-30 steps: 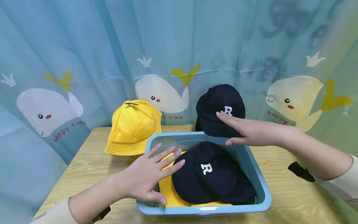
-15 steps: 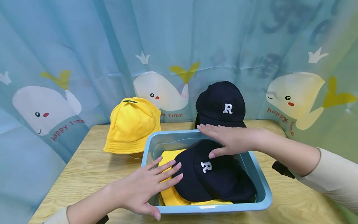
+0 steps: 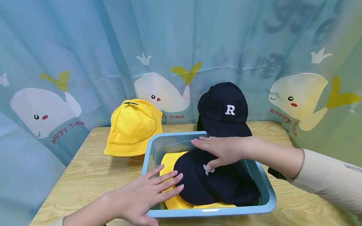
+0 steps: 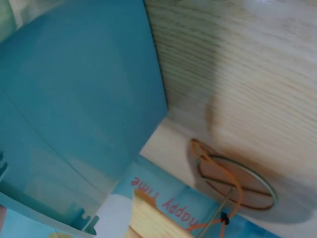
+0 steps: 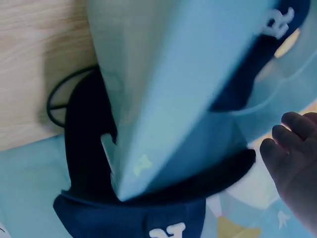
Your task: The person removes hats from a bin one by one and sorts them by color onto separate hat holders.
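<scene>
A blue plastic basin (image 3: 266,191) holds a navy cap (image 3: 223,185) with a white letter R, lying on folded yellow fabric (image 3: 171,161). Over that cap is my right hand (image 3: 223,150), fingers straight, the thumb covering part of the letter. It also shows at the edge of the right wrist view as a right hand (image 5: 299,163). My left hand (image 3: 138,196) spreads its fingers over the basin's left side, their tips near the cap's brim. Whether either hand touches the cap, I cannot tell. Neither holds anything.
Behind the basin, a yellow bucket hat (image 3: 134,128) stands at left and a second navy cap (image 3: 223,108) at right. A wire ring base (image 4: 237,183) stands on the wooden table (image 3: 79,175) below the bucket hat. A whale-print curtain (image 3: 93,62) hangs behind.
My right hand has moved left and down from in front of the rear navy cap to over the cap in the basin. My left hand has shifted slightly down and left.
</scene>
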A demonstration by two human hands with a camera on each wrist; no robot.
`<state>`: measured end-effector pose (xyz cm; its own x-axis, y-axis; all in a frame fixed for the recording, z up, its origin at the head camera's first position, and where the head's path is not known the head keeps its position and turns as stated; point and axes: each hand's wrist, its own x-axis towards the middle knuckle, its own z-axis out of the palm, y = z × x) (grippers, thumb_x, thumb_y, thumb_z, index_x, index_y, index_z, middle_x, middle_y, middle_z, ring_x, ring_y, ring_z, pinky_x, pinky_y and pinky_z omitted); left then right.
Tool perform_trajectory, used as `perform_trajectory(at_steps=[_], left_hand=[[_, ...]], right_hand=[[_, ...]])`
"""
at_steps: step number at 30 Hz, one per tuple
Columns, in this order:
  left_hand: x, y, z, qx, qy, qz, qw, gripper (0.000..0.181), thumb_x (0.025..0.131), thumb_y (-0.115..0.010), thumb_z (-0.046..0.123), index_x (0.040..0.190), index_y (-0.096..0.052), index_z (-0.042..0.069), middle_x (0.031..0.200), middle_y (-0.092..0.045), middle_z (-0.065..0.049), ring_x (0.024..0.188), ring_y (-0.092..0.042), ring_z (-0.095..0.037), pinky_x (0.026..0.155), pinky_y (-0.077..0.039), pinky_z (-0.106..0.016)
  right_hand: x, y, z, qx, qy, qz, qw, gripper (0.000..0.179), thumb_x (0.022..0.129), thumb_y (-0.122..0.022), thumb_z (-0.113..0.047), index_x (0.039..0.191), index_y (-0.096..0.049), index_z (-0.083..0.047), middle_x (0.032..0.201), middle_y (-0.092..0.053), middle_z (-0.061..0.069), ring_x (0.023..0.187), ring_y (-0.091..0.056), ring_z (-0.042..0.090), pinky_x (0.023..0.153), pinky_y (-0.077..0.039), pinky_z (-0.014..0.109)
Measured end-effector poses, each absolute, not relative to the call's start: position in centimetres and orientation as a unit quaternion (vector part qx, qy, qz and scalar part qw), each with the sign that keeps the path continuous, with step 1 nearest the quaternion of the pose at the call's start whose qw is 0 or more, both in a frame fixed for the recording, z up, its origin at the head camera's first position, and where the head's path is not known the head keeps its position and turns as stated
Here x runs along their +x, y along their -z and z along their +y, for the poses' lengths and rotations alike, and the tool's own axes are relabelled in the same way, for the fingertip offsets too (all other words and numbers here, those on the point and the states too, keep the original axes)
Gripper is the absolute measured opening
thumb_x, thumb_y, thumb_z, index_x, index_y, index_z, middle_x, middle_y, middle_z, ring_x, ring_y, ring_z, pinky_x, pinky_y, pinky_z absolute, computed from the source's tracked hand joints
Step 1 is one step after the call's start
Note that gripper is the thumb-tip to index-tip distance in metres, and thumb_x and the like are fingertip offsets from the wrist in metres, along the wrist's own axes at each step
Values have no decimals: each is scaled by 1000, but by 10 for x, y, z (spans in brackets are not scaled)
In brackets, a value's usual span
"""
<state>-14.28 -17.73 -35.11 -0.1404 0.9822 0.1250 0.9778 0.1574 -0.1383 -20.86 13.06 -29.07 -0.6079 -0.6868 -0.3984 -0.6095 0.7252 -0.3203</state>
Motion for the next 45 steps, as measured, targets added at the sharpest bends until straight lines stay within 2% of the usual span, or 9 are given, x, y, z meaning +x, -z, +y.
perform_trajectory(at_steps=[6, 13, 17, 21, 27, 31, 35, 38, 45], left_hand=[[-140, 354, -177, -647, -10, -755, 102, 77, 96, -2, 59, 152, -19, 9, 159, -12, -10, 144, -22, -27, 117, 0, -44], [-139, 355, -176, -647, -5, -756, 99, 77, 96, -2, 59, 150, -24, 9, 159, -13, -9, 143, -24, -27, 117, -1, -42], [-138, 355, -176, -647, 1, -756, 104, 78, 95, 2, 58, 150, -25, 9, 159, -13, -9, 144, -20, -26, 117, -4, -43], [-139, 355, -176, -647, 9, -756, 101, 78, 95, 3, 58, 151, -22, 10, 159, -13, -9, 145, -17, -24, 117, -4, -42], [-140, 355, -175, -649, 17, -754, 103, 79, 95, 2, 58, 150, -26, 9, 156, -23, -11, 143, -24, -26, 117, -6, -42], [-140, 355, -175, -649, 23, -754, 103, 80, 95, 3, 58, 148, -30, 8, 154, -28, -13, 140, -30, -27, 117, -3, -42], [-140, 355, -176, -645, 20, -757, 102, 81, 95, 3, 59, 148, -30, 9, 154, -29, -13, 140, -30, -27, 118, 0, -41], [-141, 355, -176, -644, 16, -758, 103, 81, 95, 2, 60, 148, -30, 9, 153, -29, -12, 140, -31, -27, 118, 2, -40], [-142, 353, -176, -642, 18, -760, 103, 84, 93, 1, 63, 148, -31, 9, 154, -29, -13, 141, -29, -27, 118, -1, -40]], right_hand=[[-211, 311, 138, -352, 28, 902, 248, 82, 90, -60, -44, 152, -19, -11, 158, -17, 9, 145, -16, 25, 113, -24, 48], [-207, 323, 141, -373, 20, 904, 207, 73, 88, -67, -27, 149, -29, -10, 156, -23, 13, 141, -26, 32, 105, -38, 44], [-204, 329, 142, -420, -13, 897, 141, 61, 86, -69, -13, 142, -44, -10, 149, -38, 13, 133, -39, 33, 100, -45, 41], [-202, 334, 144, -476, -9, 878, 48, 55, 84, -69, -4, 136, -51, -7, 142, -48, 12, 118, -52, 26, 93, -50, 33], [-191, 335, 144, -540, 32, 838, -65, 47, 86, -67, -4, 131, -55, -4, 137, -52, 13, 107, -54, 20, 86, -52, 25], [-182, 333, 140, -578, -39, 803, -143, 51, 82, -72, -5, 130, -55, -3, 137, -52, 15, 105, -54, 21, 87, -51, 24], [-178, 335, 137, -592, -174, 744, -257, 35, 97, -43, 5, 124, -62, -7, 130, -57, 14, 94, -53, 20, 82, -50, 22], [-179, 337, 137, -598, -240, 692, -326, 59, 99, -14, 9, 117, -67, -7, 124, -62, 12, 89, -53, 20, 78, -49, 21], [-179, 331, 141, -626, -276, 636, -358, 58, 95, -18, 17, 108, -71, -5, 119, -65, 14, 105, -61, 28, 90, -51, 30]])
